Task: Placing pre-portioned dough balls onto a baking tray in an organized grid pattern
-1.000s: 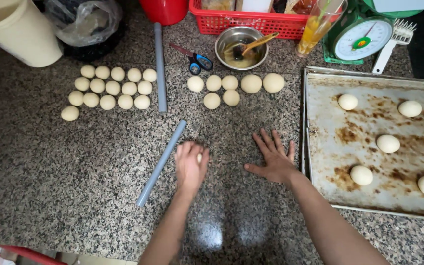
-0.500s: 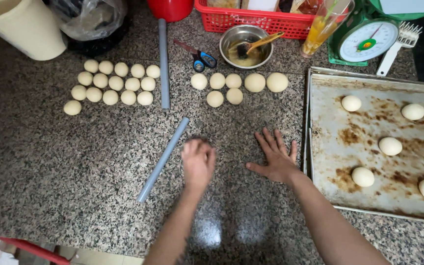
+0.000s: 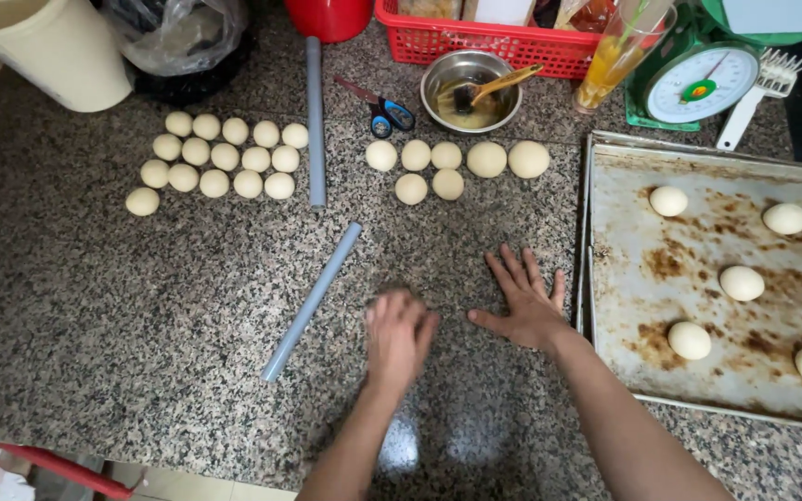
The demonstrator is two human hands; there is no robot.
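My left hand (image 3: 399, 334) is cupped palm down on the speckled granite counter (image 3: 141, 306), blurred with motion. It covers a small dough ball, which is hidden under the palm. My right hand (image 3: 523, 301) lies flat beside it with fingers spread, holding nothing, just left of the baking tray (image 3: 624, 269). A grey rod (image 3: 313, 299) lies at a slant to the left of my left hand.
Several dough balls (image 3: 225, 167) sit in rows at the far left and several more (image 3: 447, 167) in the middle, parted by a second grey rod (image 3: 315, 121). The stained tray holds several shaped pieces (image 3: 742, 283). Behind are a metal bowl (image 3: 471, 88), scissors (image 3: 387, 113), a scale (image 3: 698, 83) and a red basket (image 3: 475, 37).
My left hand has shifted a little over the counter in a rolling motion, and the pale dough at its fingers is now covered. The right hand stays flat.
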